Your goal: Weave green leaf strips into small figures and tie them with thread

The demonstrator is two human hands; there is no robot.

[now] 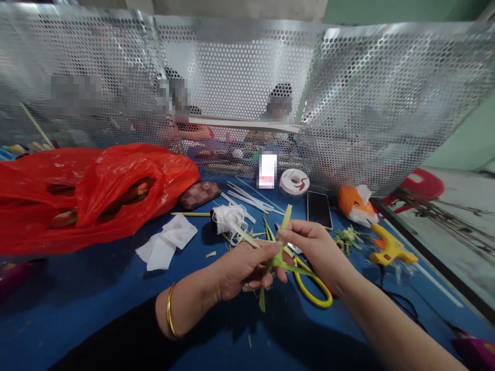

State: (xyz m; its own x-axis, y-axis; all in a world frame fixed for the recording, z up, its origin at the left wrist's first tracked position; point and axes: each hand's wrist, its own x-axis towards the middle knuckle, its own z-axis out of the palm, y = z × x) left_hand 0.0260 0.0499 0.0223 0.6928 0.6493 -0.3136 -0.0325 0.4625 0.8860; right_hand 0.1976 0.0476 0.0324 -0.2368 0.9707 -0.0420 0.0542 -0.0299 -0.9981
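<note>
Between my hands is a small piece woven from green leaf strips point(279, 257), with loose ends sticking out on several sides. My left hand point(251, 265) pinches it between thumb and fingers; a gold bangle circles that wrist. With thumb and forefinger, my right hand point(309, 245) grips the strip end that points up. Scissors with yellow handles point(315, 293) lie on the table just under my hands, their blades partly hidden. Beyond my left hand lies a bundle of white string point(230, 219).
A blue table point(216, 335) carries a red plastic bag point(96, 206), crumpled tissue point(168, 242), a checkered case point(200, 196), white strips point(251, 200), a ribbon spool point(288, 181), a phone point(319, 208) and a yellow glue gun point(392, 247). Behind stands a perforated metal screen point(240, 72), with people beyond it.
</note>
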